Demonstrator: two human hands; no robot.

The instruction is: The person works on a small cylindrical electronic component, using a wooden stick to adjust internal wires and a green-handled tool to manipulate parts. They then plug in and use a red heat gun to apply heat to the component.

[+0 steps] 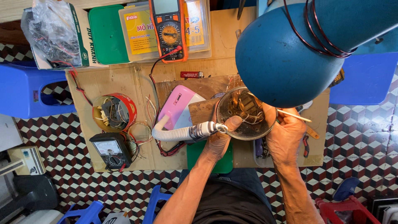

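Note:
A round metal motor housing (pixel 244 112) with copper windings inside rests on a wooden board (pixel 203 108). My left hand (pixel 219 139) holds its near rim, thumb on the edge, with a ribbed white hose and its metal tip (pixel 186 132) lying across the fingers. My right hand (pixel 286 135) grips the housing's right side and pinches a thin pale stick (pixel 295 115) that points right. A blue lamp shade (pixel 286 54) hangs over the housing and hides its far right part.
On the cardboard-covered bench lie a pink and white device (pixel 179 104), a red ring with a motor core (pixel 114 112), a black analog meter (pixel 110 149), an orange multimeter (pixel 168 29), plastic boxes (pixel 107 35) and a bag of parts (pixel 52 33). Blue plastic stools (pixel 25 89) flank it.

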